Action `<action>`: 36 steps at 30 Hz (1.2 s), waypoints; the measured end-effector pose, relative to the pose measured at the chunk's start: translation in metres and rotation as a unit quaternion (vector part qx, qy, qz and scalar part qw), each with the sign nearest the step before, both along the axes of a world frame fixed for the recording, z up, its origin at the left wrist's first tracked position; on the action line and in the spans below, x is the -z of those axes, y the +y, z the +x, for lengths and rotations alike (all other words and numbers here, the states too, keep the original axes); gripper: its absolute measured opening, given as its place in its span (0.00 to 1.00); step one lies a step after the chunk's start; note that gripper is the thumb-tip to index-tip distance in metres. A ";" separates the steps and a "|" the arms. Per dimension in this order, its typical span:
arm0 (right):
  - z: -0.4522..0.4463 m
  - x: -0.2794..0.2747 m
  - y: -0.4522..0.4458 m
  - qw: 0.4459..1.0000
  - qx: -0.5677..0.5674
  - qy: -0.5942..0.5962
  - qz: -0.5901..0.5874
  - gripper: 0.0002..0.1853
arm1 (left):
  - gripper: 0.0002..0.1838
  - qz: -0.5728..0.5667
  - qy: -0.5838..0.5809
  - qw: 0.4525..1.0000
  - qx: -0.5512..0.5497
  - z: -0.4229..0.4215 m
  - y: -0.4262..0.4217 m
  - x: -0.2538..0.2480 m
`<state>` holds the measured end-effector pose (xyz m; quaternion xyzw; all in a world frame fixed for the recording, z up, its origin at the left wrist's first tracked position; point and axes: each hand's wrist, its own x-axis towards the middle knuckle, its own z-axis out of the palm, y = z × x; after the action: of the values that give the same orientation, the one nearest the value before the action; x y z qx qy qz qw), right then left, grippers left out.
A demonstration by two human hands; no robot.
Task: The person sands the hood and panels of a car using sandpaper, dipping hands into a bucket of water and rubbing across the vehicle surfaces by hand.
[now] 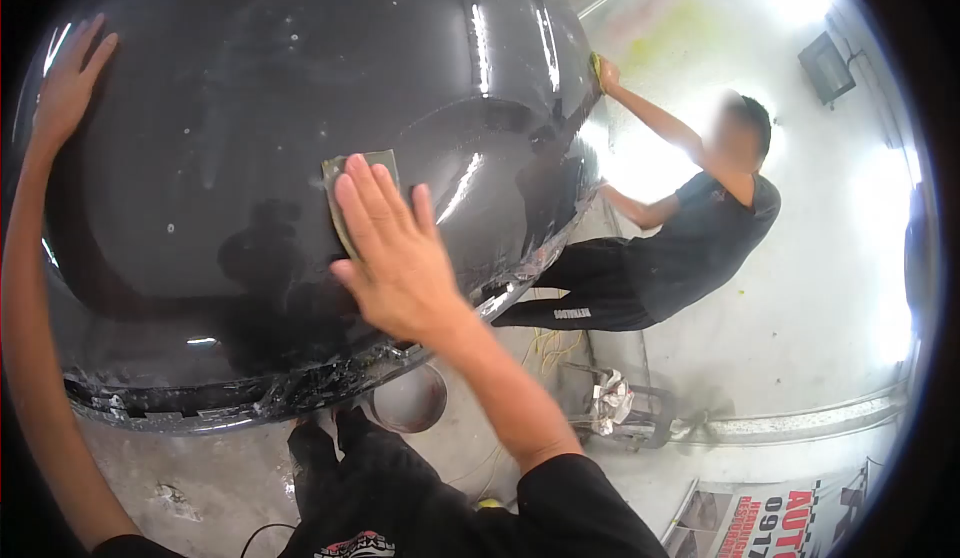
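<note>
Olive sheet (pixel 331 175), probably flexible (edges offering purchase), is lying beneath flattened right hand (pixel 405 268); open left hand (pixel 66 93) is touching dark panel (pixel 220 88).

My two hands (pixel 400 253) (pixel 68 98) and one co-worker (pixel 705 233) at one car body (pixel 200 158); one bucket (pixel 409 403) beside it, one floodlight (pixel 827 66) beyond it.
</note>
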<state>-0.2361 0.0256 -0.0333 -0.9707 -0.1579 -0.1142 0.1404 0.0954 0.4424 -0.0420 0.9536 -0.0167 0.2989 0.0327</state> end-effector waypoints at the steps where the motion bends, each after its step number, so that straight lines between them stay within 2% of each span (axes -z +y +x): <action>1: -0.005 -0.002 -0.021 0.999 -0.008 0.028 -0.027 0.43 | 0.38 -0.003 -0.006 1.000 0.007 0.007 0.007 0.007; 3: 0.015 0.003 -0.077 0.996 0.050 -0.040 -0.062 0.40 | 0.38 0.005 -0.018 1.000 0.016 0.015 0.013 0.013; 5: 0.045 0.001 -0.136 0.985 0.158 -0.067 0.011 0.35 | 0.37 0.004 -0.011 1.000 0.012 0.011 0.009 0.009; 8: 0.070 0.004 -0.129 0.955 0.285 -0.079 0.026 0.30 | 0.37 0.029 0.034 0.998 -0.036 -0.023 -0.020 -0.018; 10: 0.046 0.012 -0.063 0.968 0.202 -0.126 -0.077 0.34 | 0.37 0.042 0.012 0.999 -0.012 -0.013 -0.010 -0.009; 11: 0.023 0.013 -0.024 0.979 0.134 -0.133 -0.071 0.39 | 0.37 0.045 -0.002 0.999 0.000 -0.001 -0.002 -0.004; 12: -0.004 0.002 0.011 0.996 0.072 -0.059 0.001 0.42 | 0.37 0.063 -0.020 0.998 0.006 0.010 0.006 0.002; 13: -0.024 0.022 0.008 0.997 0.014 -0.072 0.017 0.42 | 0.37 0.081 -0.035 0.996 0.012 0.020 0.016 0.011; 15: -0.018 0.021 -0.051 0.995 0.037 -0.081 -0.044 0.41 | 0.37 0.110 -0.047 0.992 0.034 0.032 0.025 0.019; 16: -0.003 0.011 -0.086 0.988 0.120 -0.049 -0.083 0.37 | 0.37 0.117 -0.047 0.991 0.046 0.035 0.029 0.020; 17: 0.009 0.022 -0.126 0.977 0.178 -0.116 -0.008 0.31 | 0.36 0.100 -0.036 0.993 0.055 0.032 0.028 0.017; 18: 0.021 0.017 -0.157 0.967 0.228 -0.108 0.043 0.28 | 0.36 0.084 -0.025 0.994 0.064 0.028 0.028 0.014; 20: 0.037 0.019 -0.164 0.950 0.283 -0.126 0.048 0.29 | 0.35 0.003 0.015 0.997 0.075 0.011 0.011 -0.003; 21: 0.045 0.031 -0.148 0.935 0.320 -0.148 0.032 0.30 | 0.35 0.006 0.019 0.997 0.079 0.007 0.011 -0.005; 23: 0.017 0.021 -0.071 0.960 0.220 -0.170 -0.020 0.36 | 0.34 0.015 0.025 0.995 0.091 0.005 0.007 -0.010; 24: -0.006 0.016 -0.024 0.974 0.185 -0.129 -0.033 0.38 | 0.34 0.072 0.029 0.991 0.112 0.005 0.013 -0.011; 25: -0.029 0.034 -0.002 0.979 0.119 -0.147 0.074 0.38 | 0.34 0.049 0.029 0.994 0.097 -0.001 0.008 -0.018; 27: -0.038 0.033 -0.041 0.989 0.055 -0.132 0.036 0.37 | 0.34 0.005 0.038 0.997 0.073 -0.016 -0.008 -0.024; 29: -0.013 0.039 -0.100 0.977 0.106 -0.179 0.044 0.32 | 0.34 0.000 0.035 0.996 0.085 -0.006 -0.002 -0.020; 31: 0.019 0.023 -0.166 0.948 0.256 -0.162 0.097 0.30 | 0.34 -0.013 0.042 0.994 0.095 -0.006 0.001 -0.022; 33: 0.045 0.028 -0.187 0.910 0.359 -0.168 0.118 0.27 | 0.34 -0.026 0.049 0.995 0.084 -0.008 -0.002 -0.026; 34: 0.055 0.040 -0.164 0.891 0.397 -0.214 0.058 0.28 | 0.34 -0.031 0.052 0.994 0.090 -0.009 -0.002 -0.026; 36: 0.025 0.009 -0.082 0.941 0.284 -0.172 0.061 0.34 | 0.34 -0.030 0.059 0.994 0.085 -0.011 -0.005 -0.027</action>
<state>-0.2113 -0.0559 -0.0425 -0.9303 0.1099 -0.3242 0.1317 0.0844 0.4377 -0.0154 0.9631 -0.0872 0.2390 0.0876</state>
